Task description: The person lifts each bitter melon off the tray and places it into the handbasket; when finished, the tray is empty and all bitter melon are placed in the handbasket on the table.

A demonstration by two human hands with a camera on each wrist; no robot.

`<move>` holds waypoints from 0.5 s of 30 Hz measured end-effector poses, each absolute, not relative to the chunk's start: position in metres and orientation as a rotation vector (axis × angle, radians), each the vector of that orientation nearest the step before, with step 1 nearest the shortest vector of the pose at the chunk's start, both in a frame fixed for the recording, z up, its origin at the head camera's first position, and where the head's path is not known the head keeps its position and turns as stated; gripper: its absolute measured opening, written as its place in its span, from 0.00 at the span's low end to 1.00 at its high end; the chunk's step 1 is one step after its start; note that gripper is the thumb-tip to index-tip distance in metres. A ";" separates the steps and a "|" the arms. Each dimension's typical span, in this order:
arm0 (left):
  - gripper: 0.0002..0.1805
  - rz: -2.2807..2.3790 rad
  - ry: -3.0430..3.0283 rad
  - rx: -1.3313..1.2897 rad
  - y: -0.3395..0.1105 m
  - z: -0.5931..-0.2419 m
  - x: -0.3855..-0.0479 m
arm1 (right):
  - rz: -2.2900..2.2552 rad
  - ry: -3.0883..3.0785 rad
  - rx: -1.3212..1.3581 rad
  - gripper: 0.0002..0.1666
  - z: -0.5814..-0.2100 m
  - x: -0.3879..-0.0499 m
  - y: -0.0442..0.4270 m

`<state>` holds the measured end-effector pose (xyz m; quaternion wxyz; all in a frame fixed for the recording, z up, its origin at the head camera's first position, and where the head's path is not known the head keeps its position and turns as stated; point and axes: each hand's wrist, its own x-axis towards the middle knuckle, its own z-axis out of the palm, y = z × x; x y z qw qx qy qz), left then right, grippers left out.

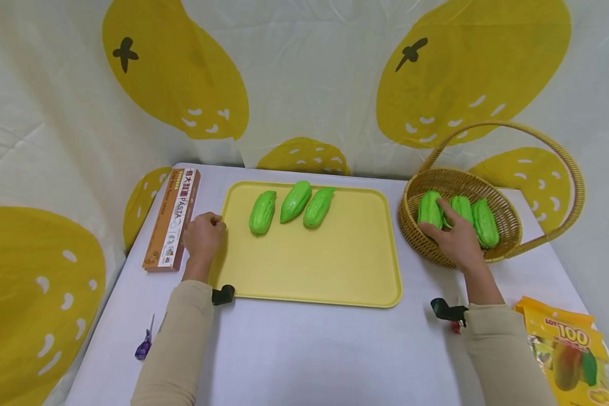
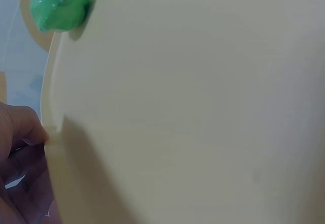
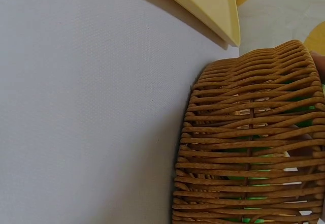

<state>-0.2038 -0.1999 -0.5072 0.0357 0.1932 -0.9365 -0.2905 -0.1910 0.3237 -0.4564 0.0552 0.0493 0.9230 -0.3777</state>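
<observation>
At the left edge of a yellow tray (image 1: 309,259), my left hand (image 1: 203,237) pinches the rim with thumb and finger. The left wrist view shows the thumb and curled fingers at that rim, near a green ridged gourd (image 2: 60,4). Three such gourds lie on the tray: a left gourd (image 1: 262,212), a middle gourd (image 1: 296,201) and a right gourd (image 1: 318,207). My right hand (image 1: 457,237) reaches into a wicker basket (image 1: 411,228), gripping the leftmost gourd (image 1: 429,208) there. Two more gourds lie beside it. In the right wrist view, basket weave (image 3: 244,132) mostly hides that hand.
Left of the tray lies a pasta box (image 1: 171,220), close to my left hand. A purple-wrapped lollipop (image 1: 143,345) lies near the left sleeve. By the right sleeve is a yellow mango candy bag (image 1: 570,355). The basket's tall handle (image 1: 578,186) arches up to the right.
</observation>
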 end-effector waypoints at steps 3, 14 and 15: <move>0.16 -0.893 -2.873 0.592 -0.200 -0.507 -0.203 | -1.126 2.789 0.141 0.53 -0.456 -0.191 0.325; 0.16 -0.895 -2.873 0.588 -0.199 -0.505 -0.202 | -1.094 2.719 0.076 0.52 -0.455 -0.192 0.327; 0.16 -0.891 -2.875 0.589 -0.199 -0.505 -0.202 | -1.094 2.716 0.070 0.51 -0.455 -0.193 0.327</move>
